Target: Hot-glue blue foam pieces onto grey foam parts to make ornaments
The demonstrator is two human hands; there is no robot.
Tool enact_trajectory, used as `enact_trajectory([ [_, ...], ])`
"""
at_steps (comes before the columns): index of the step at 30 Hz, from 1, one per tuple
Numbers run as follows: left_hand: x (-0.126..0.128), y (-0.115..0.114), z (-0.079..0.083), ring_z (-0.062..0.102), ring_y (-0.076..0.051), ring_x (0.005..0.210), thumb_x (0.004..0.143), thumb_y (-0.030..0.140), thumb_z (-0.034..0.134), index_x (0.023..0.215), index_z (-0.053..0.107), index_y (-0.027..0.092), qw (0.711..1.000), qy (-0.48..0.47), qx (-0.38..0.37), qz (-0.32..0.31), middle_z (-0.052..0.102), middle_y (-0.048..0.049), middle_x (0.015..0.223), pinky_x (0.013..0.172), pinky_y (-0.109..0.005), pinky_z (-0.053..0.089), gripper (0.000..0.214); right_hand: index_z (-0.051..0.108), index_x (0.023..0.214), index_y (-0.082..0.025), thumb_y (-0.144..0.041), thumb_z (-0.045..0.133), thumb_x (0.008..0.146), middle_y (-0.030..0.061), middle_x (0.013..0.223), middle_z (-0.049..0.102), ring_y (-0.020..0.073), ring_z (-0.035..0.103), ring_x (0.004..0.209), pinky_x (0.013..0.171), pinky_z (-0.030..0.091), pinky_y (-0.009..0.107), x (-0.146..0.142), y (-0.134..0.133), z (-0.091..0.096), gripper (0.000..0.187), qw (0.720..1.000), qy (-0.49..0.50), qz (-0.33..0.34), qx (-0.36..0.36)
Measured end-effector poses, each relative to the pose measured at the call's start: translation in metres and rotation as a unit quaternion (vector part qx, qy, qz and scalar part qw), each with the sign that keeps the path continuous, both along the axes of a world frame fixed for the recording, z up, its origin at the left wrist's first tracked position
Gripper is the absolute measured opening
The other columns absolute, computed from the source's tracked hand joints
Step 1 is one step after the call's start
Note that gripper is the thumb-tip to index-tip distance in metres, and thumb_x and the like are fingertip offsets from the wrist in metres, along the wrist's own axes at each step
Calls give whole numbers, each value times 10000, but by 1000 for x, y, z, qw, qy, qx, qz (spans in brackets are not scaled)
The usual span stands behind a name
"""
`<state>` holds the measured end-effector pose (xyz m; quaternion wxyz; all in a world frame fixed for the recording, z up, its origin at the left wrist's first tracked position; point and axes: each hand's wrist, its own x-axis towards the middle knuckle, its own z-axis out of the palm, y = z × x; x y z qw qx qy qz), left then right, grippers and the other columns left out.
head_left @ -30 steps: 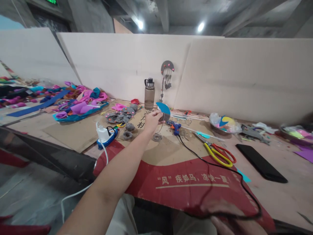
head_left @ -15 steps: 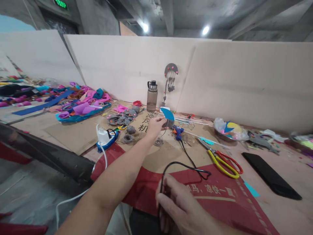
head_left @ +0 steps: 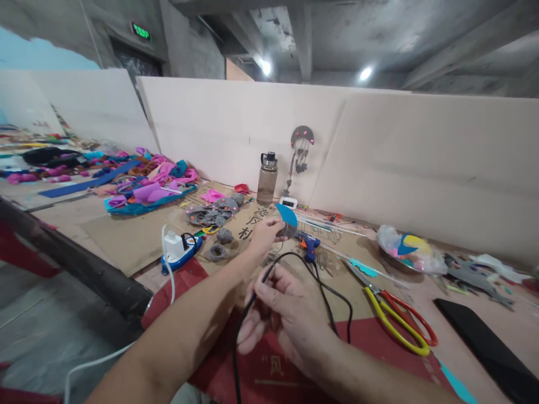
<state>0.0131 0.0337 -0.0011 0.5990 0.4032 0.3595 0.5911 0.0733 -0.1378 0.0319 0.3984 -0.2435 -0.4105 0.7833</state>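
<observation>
Fingers of the left hand [head_left: 263, 235] are closed on a blue felt piece [head_left: 287, 215] with a bit of grey under it. The arm is stretched far out, and the piece is up off the table. Only the bottom is pinched, so I think that is why its round top edge stands free.

Closer in, the right hand [head_left: 286, 314] has its thumb and fingers pressed together on a black cord [head_left: 234, 359]. The pinch lifts the cord, so it makes a tall loop in the air. One end of the cord runs to a blue glue gun [head_left: 309, 244], which lies just past the loop. The other end drops down out of view.

The hands are apart, one behind the other. The cord loop rises between them and comes close to the left wrist.

On the right lie yellow and red scissors [head_left: 396, 322], near the cord but not touching it. A black phone [head_left: 492, 350] is farther right. On the left sits a blue power strip [head_left: 181, 249] with a white plug in it. A water bottle [head_left: 267, 179] stands at the back by the white wall board [head_left: 421, 163], which closes off that side.

The red cardboard [head_left: 379, 359] under the right hand is mostly bare, so there looks to be room to move there. The table's left edge is close, with a dark bar [head_left: 84, 269] along it.
</observation>
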Motion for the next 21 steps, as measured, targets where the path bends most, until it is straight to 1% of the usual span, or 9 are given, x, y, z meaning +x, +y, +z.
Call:
enact_trajectory([
  [3,0,0,-3,568,-105,597,608,295,781,659,647,121,1000,1,-8,2,613,-16,664,581,-278,567,225,412,920,-228,-503,661,758,-65,650,579,98,564,396,386,447,199,-3,9,-12,405,1000,-23,11,8],
  [5,0,0,-5,572,-105,605,613,310,781,665,651,124,1000,-1,-3,6,626,-21,687,579,-272,563,233,404,868,-230,-501,618,782,-63,616,577,95,543,379,373,422,190,10,20,-26,356,987,-158,6,22],
  [8,0,-1,-6,582,-108,621,613,330,785,668,650,123,1000,-2,2,12,633,-29,710,591,-274,564,253,473,742,-203,-416,573,832,-44,531,557,60,456,322,322,280,149,48,29,-31,252,873,-475,64,93],
  [10,-1,1,-5,590,-115,635,607,333,789,669,646,122,1000,-6,1,19,631,-31,715,600,-283,566,263,521,651,-194,-384,566,835,-37,466,518,55,414,320,326,260,157,75,20,-13,268,790,-586,107,144],
  [11,-1,2,-5,592,-118,640,602,329,792,673,646,122,1000,-10,-1,24,629,-31,715,602,-286,566,263,543,634,-194,-353,580,817,-33,475,531,61,432,340,337,274,158,86,12,3,245,779,-590,149,153],
  [15,-4,4,-2,574,-112,618,594,294,792,686,643,126,999,-21,-15,33,609,-18,677,592,-288,562,243,673,767,-205,-312,642,755,-14,622,633,91,543,451,395,353,169,115,-10,75,112,806,-498,288,135],
  [18,-5,3,-1,582,-117,628,602,292,785,688,645,125,999,-22,-8,30,616,-22,685,600,-290,564,234,646,802,-200,-463,554,826,24,661,667,136,592,499,453,429,224,127,20,87,280,881,-433,80,175],
  [19,-5,2,-1,584,-117,630,603,295,786,685,645,125,999,-22,-6,30,618,-23,688,604,-292,565,235,620,773,-199,-489,515,850,23,648,654,137,587,506,479,440,234,129,40,78,317,871,-440,-47,214],
  [21,-5,1,0,579,-114,623,600,291,789,678,645,123,999,-21,-6,32,615,-21,678,605,-294,567,235,589,718,-195,-453,476,876,35,652,648,153,594,560,542,454,257,132,82,46,324,775,-536,-213,259],
])
